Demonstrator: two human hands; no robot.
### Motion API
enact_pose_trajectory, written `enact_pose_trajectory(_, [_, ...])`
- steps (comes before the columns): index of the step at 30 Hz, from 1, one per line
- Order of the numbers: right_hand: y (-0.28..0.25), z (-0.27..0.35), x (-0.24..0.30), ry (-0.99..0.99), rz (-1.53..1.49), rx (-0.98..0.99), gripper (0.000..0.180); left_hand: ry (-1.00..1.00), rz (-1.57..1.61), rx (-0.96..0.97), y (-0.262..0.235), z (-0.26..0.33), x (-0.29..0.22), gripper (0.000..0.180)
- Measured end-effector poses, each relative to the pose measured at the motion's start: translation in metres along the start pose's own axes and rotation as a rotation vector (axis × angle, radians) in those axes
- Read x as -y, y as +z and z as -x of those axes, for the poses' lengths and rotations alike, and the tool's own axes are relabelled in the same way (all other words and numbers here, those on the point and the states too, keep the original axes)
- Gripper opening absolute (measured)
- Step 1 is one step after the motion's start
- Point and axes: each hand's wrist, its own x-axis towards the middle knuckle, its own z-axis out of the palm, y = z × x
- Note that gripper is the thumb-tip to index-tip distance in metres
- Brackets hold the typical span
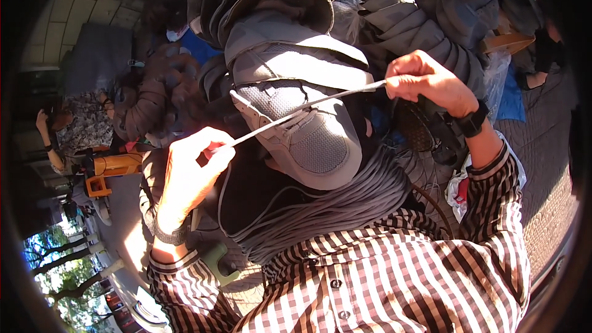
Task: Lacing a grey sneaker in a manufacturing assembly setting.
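A grey mesh sports shoe (pixel 308 129) rests toe-down against my lap, its sole facing away from me. A grey shoelace (pixel 308 108) runs taut through its front eyelets, stretched between both hands. My left hand (pixel 191 169) pinches the lace's lower left end. My right hand (pixel 422 80), with a black watch on the wrist, pulls the other end up to the right. A bundle of grey laces (pixel 333 209) lies across my lap under the shoe.
Several more grey and black shoes (pixel 425 18) are piled behind. A person in a patterned top (pixel 83 126) sits at the left near an orange tool (pixel 114 166). A wooden piece (pixel 505 42) and blue sheet (pixel 512 95) lie at right.
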Motion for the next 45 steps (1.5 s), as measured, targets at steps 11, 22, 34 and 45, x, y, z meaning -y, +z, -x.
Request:
enact_pose_trajectory(11, [-0.012,-0.043,0.019,-0.270,0.528,-0.231,0.022,0.109,-0.047,-0.118,0.000,0.000,-0.003,0.007])
enact_pose_trajectory(22, [-0.020,-0.052,0.017,-0.093,0.496,-0.065,0.013,0.389,-0.426,-0.197,0.004,-0.006,0.023,0.008])
enact_pose_trajectory(34, [-0.005,-0.044,-0.011,-0.587,1.308,-0.412,0.013,0.517,-0.628,-0.214,0.001,-0.004,0.028,0.015])
enact_pose_trajectory(45, [-0.041,-0.013,-0.033,-0.397,1.586,-0.654,0.009,0.178,-0.680,-0.266,-0.008,0.044,0.071,0.008])
